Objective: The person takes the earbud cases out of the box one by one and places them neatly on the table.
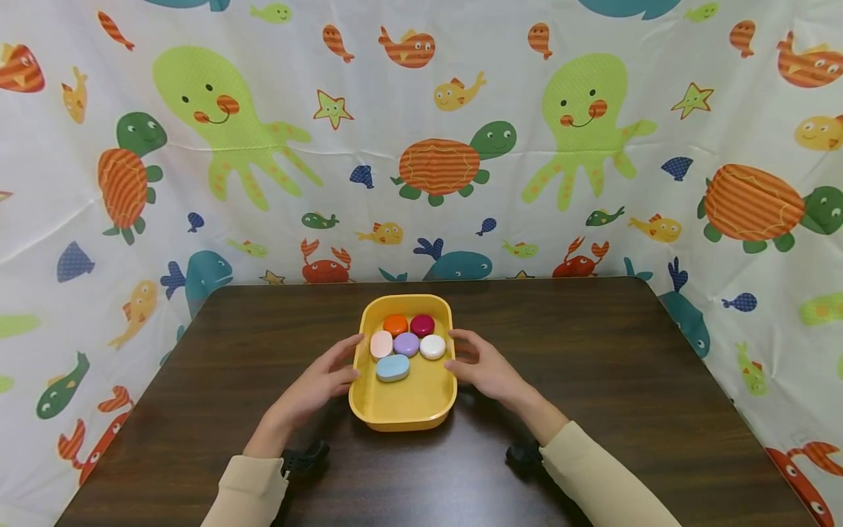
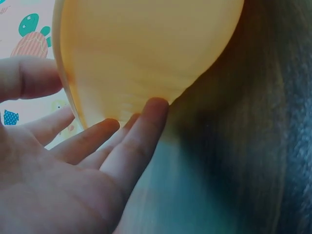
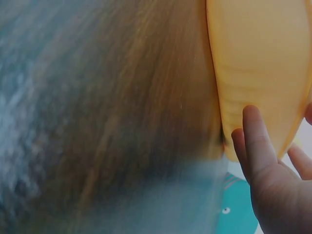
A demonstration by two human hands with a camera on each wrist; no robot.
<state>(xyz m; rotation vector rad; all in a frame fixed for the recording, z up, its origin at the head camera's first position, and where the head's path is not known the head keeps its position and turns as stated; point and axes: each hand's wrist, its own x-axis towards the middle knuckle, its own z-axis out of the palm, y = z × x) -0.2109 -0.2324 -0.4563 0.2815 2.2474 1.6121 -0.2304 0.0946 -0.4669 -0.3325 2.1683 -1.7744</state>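
Note:
A yellow plastic tray with rounded corners lies between my two hands. In it are several small smooth pieces: an orange one, a crimson one, a pink one, a lavender one, a white one and a larger light-blue oval. My left hand touches the tray's left side, its fingertips on the outer wall. Against the right side rests my right hand, fingers extended along the wall.
The dark wooden table spreads out around the tray. Behind it and along its sides hangs a white cloth printed with sea animals. Black wrist straps with devices sit at both cuffs.

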